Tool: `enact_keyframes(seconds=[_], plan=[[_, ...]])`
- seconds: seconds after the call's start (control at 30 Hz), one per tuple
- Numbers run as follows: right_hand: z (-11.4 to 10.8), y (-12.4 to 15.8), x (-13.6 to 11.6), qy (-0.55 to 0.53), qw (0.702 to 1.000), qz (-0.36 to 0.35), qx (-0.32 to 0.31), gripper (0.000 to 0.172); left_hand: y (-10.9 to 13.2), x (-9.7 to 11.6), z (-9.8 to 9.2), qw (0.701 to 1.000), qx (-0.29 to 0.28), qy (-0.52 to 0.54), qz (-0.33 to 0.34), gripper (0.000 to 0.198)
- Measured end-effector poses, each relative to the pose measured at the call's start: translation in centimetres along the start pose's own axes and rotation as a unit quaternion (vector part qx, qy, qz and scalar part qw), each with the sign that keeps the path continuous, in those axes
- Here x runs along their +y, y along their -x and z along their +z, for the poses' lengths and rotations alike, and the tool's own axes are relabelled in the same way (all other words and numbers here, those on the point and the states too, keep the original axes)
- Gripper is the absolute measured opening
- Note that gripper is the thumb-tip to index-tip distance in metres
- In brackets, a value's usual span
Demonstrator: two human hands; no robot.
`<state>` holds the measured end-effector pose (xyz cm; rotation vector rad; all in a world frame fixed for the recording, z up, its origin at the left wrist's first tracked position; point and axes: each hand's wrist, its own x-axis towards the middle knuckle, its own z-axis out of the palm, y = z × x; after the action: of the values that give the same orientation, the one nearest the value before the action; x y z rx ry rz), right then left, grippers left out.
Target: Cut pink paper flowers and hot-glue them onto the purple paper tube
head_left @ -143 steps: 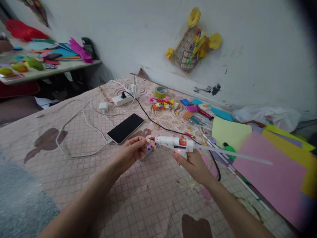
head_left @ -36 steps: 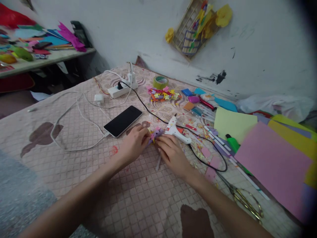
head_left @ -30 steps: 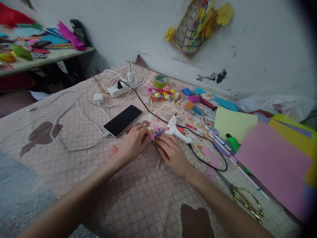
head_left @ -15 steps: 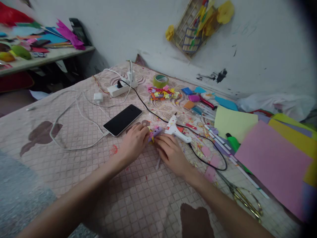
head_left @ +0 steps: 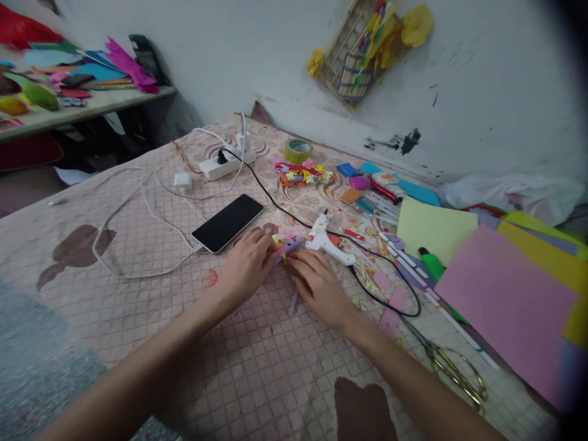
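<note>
Between my two hands is a small purple craft piece (head_left: 290, 245) with dark dots and bits of yellow and pink on it. My left hand (head_left: 250, 260) pinches its left side, the fingers closed and partly hiding it. Against its lower right edge press the bent fingertips of my right hand (head_left: 316, 285), closed together. Just beyond my right hand a white hot glue gun (head_left: 328, 242) lies on its side, nozzle pointing away. A thin clear stick (head_left: 293, 303) lies below the hands on the patterned tablecloth (head_left: 257, 361).
Left of my hands a phone (head_left: 228, 222) lies plugged into a white cable. Behind are a power strip (head_left: 227, 164), a tape roll (head_left: 298, 150) and a pile of colourful cut-outs (head_left: 305, 174). To the right lie gold-handled scissors (head_left: 459, 373), a pink sheet (head_left: 505, 312) and a black cord (head_left: 399, 313).
The purple piece has tilted very slightly between my fingers. Both hands stay in nearly the same place, and the things around them have not moved.
</note>
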<state>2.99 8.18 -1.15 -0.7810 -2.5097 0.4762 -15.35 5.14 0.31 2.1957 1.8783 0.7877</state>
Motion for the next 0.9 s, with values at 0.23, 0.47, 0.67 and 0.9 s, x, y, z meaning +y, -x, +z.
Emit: enact_keyframes(seconds=[0.23, 0.47, 0.67, 0.9], plan=[[-0.1, 0.1, 0.2, 0.004, 1.0, 0.001, 0.002, 0.032, 0.3, 0.0, -0.8, 1.0, 0.013, 0.019, -0.015, 0.012], [-0.8, 0.6, 0.5, 0.007, 1.0, 0.006, 0.021, 0.032, 1.0, -0.9, -1.6, 0.996, 0.055, 0.019, -0.06, 0.015], [-2.0, 1.4, 1.0, 0.022, 0.998, 0.03, 0.054, 0.03, 1.7, -1.5, -2.0, 0.987, 0.087, 0.048, -0.127, 0.007], [-2.9, 1.3, 3.4, 0.158, 0.972, 0.15, 0.085, 0.026, 2.9, -1.3, -3.0, 0.965, 0.203, 0.099, -0.135, 0.029]])
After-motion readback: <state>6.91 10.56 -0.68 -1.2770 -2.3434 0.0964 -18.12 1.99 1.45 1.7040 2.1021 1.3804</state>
